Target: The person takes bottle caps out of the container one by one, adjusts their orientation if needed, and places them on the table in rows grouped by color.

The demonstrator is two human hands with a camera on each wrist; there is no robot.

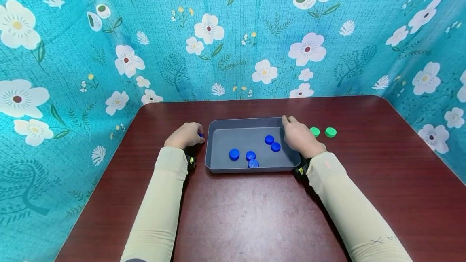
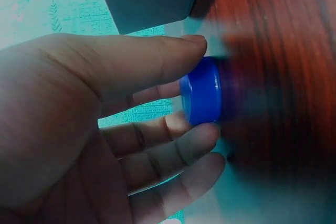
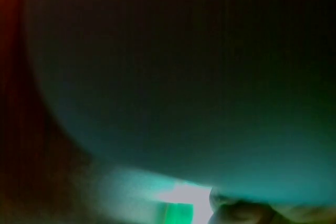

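Note:
On the left of the grey tray (image 1: 240, 123), my left hand (image 1: 185, 135) pinches a blue plastic cap (image 2: 203, 90) between thumb and fingers, close over the table. Only a sliver of that cap shows in the head view. My right hand (image 1: 301, 136) grips the tray's right side, fingertips at the rim near the far corner. The tray's wall (image 3: 157, 103) fills most of the dark right wrist view. Inside the tray lie several blue caps (image 1: 234, 154), some paired close together in the middle and to the right.
Green caps (image 1: 330, 132) lie on the dark red-brown table (image 1: 240, 209) right of the tray, one partly behind my right hand. A flowered turquoise cloth (image 1: 233, 51) hangs along the back and sides of the table.

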